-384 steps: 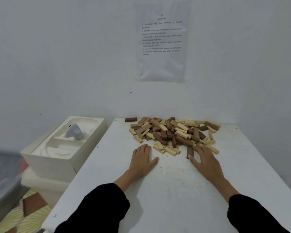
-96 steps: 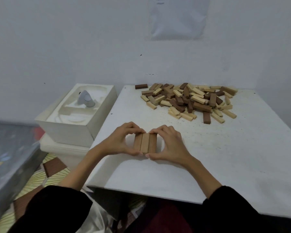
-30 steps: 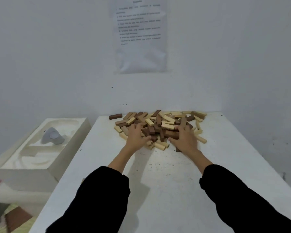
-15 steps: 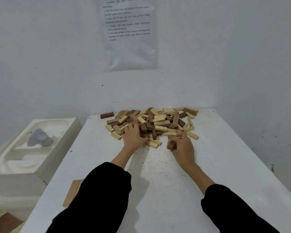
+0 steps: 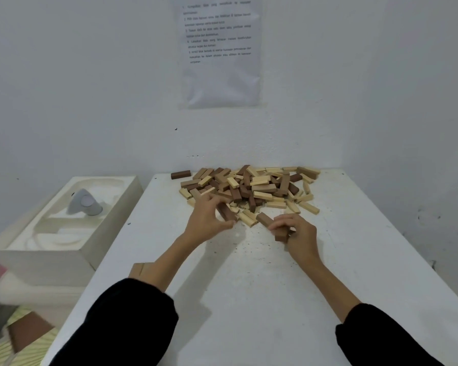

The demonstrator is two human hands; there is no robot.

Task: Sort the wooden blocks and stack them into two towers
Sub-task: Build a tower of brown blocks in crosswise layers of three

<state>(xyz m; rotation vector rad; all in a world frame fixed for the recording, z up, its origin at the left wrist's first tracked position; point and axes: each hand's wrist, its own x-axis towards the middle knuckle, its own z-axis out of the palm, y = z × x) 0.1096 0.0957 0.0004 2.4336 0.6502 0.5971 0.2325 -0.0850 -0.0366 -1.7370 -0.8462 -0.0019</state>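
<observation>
Picking same-colour blocks out of the pile [image 5: 249, 188] seems to be the step going on. The pile of wooden blocks lies on the white table [image 5: 249, 299]. It is a mix of pale, brown and dark brown pieces, so they have to be split up by colour before any tower can grow.

The left hand [image 5: 206, 220] is at the near left side of the pile. Its fingers and thumb are curled round a dark brown block [image 5: 227, 214], pinching it from both sides. That way it can likely lift out without dragging the others.

The right hand [image 5: 298, 235] is just in front of the pile, a little to the right. Its fingers are bent round a brown block [image 5: 264, 220] whose end sticks out toward the pile. A second brown piece [image 5: 281, 236] seems to sit low in the same hand. Holding more than one at once likely saves trips.

Well in front of the pile, to the left, a flat row of brown blocks [image 5: 138, 270] lies at the table's edge, half hidden by the left arm [image 5: 169, 254]. It looks like the start of one tower, set far from the pile so it has room. One lone dark block [image 5: 181, 174] lies just left of the pile. No tower stands yet, so most of the job is not done
</observation>
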